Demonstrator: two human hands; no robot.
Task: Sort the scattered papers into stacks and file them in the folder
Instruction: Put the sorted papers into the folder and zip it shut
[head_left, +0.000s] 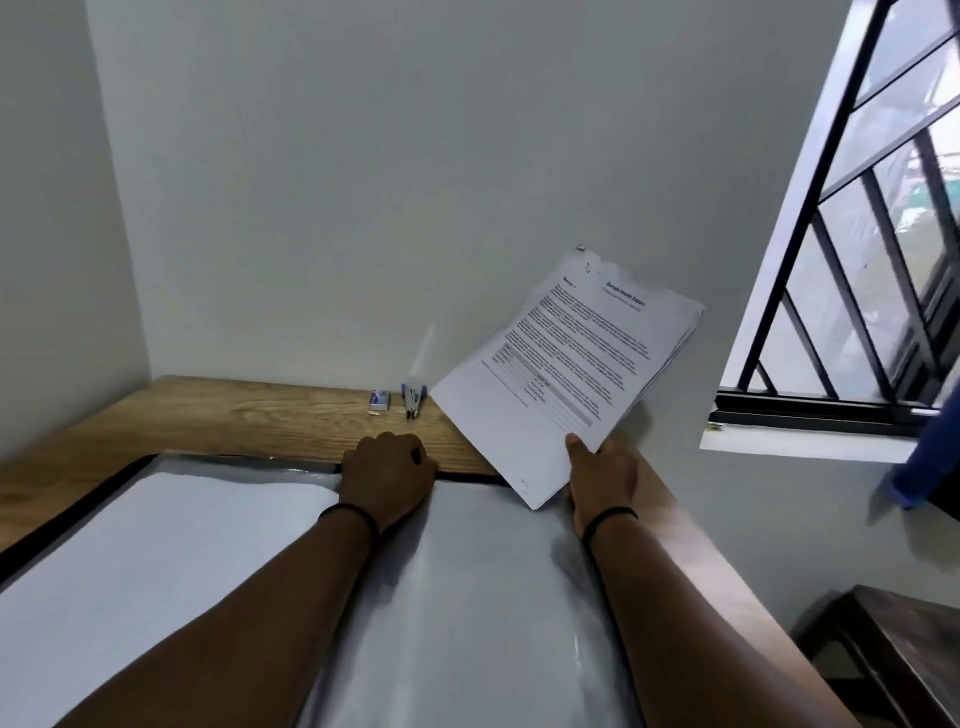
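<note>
You are at the filing step. Your right hand (602, 470) pinches a stack of papers (569, 364), lifted at the centre right of the frame. Your left hand (387, 475), fingers curled, holds the top edge of the open folder (467, 597) on the surface (234, 415). Next, I think, you must slide the stack in squarely.

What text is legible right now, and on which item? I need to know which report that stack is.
"Sample Health Report": heading on the top sheet of the paper stack gripped by the right hand.
Bold side heading, body paragraphs and table on that sheet: too blurred to read.
Small box beside the stapler on the wooden desk: printing too small to read.
</note>
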